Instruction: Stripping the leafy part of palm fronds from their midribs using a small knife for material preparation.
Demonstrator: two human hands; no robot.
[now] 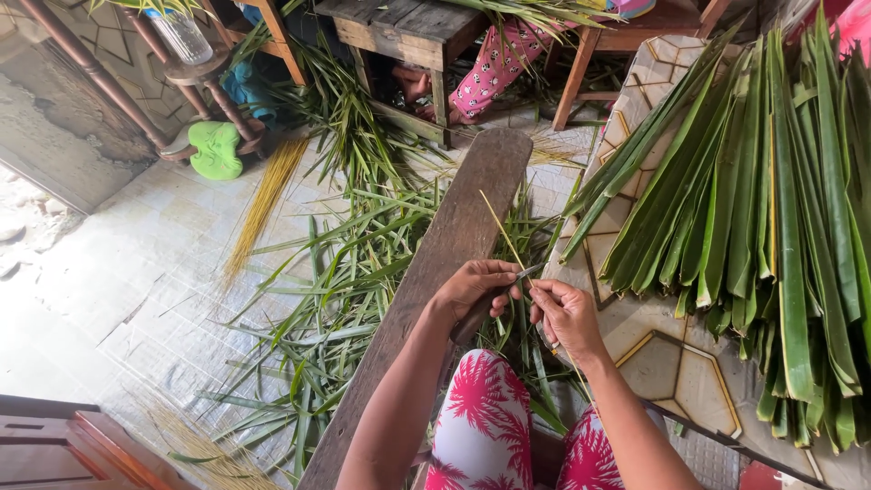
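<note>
My left hand (475, 285) is closed around a small knife whose blade (529, 270) points right. My right hand (567, 313) pinches a thin yellow leaf rib (501, 228) that slants up and to the left from between my hands. The blade meets the rib just where the two hands come together. Both hands hover over a long dark wooden plank (454, 236) that runs diagonally from my lap toward the top. My knees in red-and-white patterned trousers (485, 426) are at the bottom.
A thick pile of long green palm leaves (762, 218) lies on the right. Stripped green leaf scraps (336, 290) litter the tiled floor left of the plank. A bundle of yellow ribs (259, 209) lies further left. Wooden stools and another person's legs (494, 68) are at the top.
</note>
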